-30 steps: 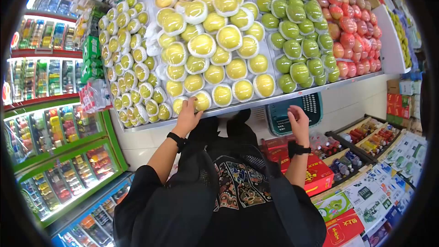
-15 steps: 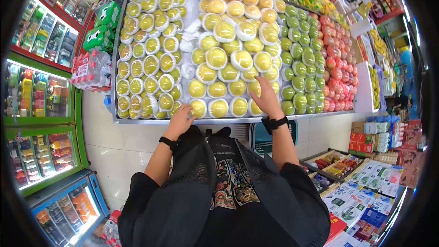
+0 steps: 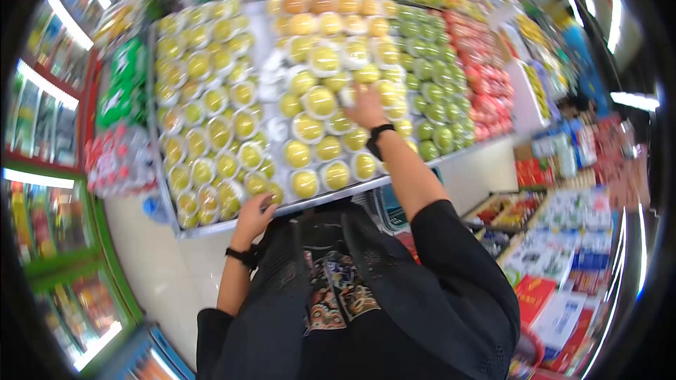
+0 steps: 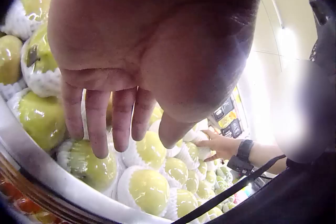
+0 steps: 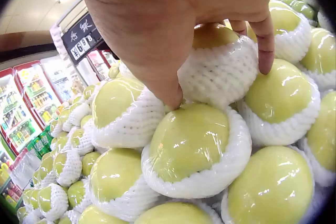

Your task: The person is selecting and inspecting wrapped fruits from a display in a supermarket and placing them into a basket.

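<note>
Toward the middle of the pile in the head view, my right hand (image 3: 366, 107) reaches over the yellow-green pears (image 3: 304, 183). The right wrist view has its thumb and fingers round a pear in a white foam net (image 5: 218, 71); the palm hides its top. Beneath it sits another netted, film-wrapped pear (image 5: 191, 140), right at the thumb tip. At the front rim of the stand, my left hand (image 3: 255, 218) is beside the smaller pears (image 3: 229, 197). Its fingers (image 4: 122, 121) hang extended over netted pears (image 4: 94, 166) in the left wrist view, with nothing in the palm.
A metal rim (image 3: 331, 197) edges the fruit stand. Green fruit (image 3: 440, 137) and red fruit (image 3: 486, 84) lie to the right. A teal basket (image 3: 391, 207) is below the stand. Bottled drinks (image 3: 120, 162) stand at left, boxes (image 3: 539, 295) at right.
My right hand has gone from above the aisle, past the front pears, to a pear deeper in the pile. My left hand has shifted left along the rim. The head view has turned.
</note>
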Available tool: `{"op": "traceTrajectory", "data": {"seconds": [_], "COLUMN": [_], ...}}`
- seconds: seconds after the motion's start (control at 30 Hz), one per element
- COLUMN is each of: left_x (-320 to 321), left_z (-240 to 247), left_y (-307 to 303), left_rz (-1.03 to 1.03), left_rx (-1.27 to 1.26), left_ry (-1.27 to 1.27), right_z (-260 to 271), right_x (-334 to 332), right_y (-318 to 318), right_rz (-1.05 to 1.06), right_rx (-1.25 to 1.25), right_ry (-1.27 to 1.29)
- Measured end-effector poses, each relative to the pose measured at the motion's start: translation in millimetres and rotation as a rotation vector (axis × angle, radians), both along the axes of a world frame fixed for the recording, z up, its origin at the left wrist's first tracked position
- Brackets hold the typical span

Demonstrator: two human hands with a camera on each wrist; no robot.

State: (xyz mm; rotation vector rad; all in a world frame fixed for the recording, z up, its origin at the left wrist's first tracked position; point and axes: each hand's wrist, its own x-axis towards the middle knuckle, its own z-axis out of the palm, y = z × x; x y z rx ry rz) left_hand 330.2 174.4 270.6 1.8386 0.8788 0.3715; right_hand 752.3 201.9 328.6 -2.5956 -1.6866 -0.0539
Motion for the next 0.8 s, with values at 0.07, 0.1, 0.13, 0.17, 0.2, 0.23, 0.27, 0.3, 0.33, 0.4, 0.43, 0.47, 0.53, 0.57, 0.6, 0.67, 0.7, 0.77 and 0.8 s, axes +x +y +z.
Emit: {"op": "traceTrajectory", "data": {"seconds": [0.07,0.1,0.13,0.17,0.2,0.23,0.27,0.3,0.33,0.4,0.43,0.47,0.53,0.57,0.6,0.67,0.7,0.77,0.8], "left_x": [-38,-37,-39,-39,-39,-42,-43,-40,-34,-29,-25,-24,-17,-10,-1,32,42,64,72], "left_z": [14,21,26,28,28,29,32,33,34,36,37,41,54,67,80,100,111,130,133], "left_y": [6,15,20,25,31,30,31,38,49,56,58,63,67,67,68,71,69,71,68], "left_rz": [0.025,0.017,0.040,0.029,0.047,0.073,0.080,0.077,0.070,0.045,0.044,0.014,0.005,-0.017,-0.039,-0.149,-0.123,-0.196,-0.191], "left_rx": [-0.095,-0.128,-0.156,-0.142,-0.188,-0.247,-0.265,-0.264,-0.301,-0.321,-0.320,-0.370,-0.422,-0.516,-0.609,-0.632,-0.637,-0.576,-0.578], "left_ry": [0.046,0.046,0.056,0.061,0.008,-0.039,-0.018,-0.008,-0.091,-0.155,-0.153,-0.176,-0.192,-0.278,-0.366,-0.501,-0.502,-0.528,-0.527], "right_z": [13,24,24,22,19,15,13,13,14,22,26,28,37,54,77,90,88,105,101], "right_x": [-25,-35,-35,-35,-34,-35,-37,-35,-32,-34,-33,-37,-43,-47,-65,-86,-90,-105,-106], "right_y": [8,16,17,18,19,15,11,4,-3,-10,-11,-14,-16,-24,-27,-40,-47,-64,-65], "right_rz": [-0.035,-0.040,-0.030,-0.019,-0.029,0.016,0.061,0.056,0.072,0.083,0.081,0.104,0.123,0.017,-0.015,-0.048,-0.052,0.033,0.049], "right_rx": [0.008,0.031,0.082,0.132,0.147,0.178,0.208,0.210,0.365,0.523,0.524,0.522,0.510,0.561,0.535,0.497,0.490,0.293,0.263], "right_ry": [0.148,0.282,0.286,0.290,0.293,0.302,0.310,0.319,0.394,0.462,0.463,0.513,0.700,1.179,1.310,1.702,1.969,2.157,2.194]}}
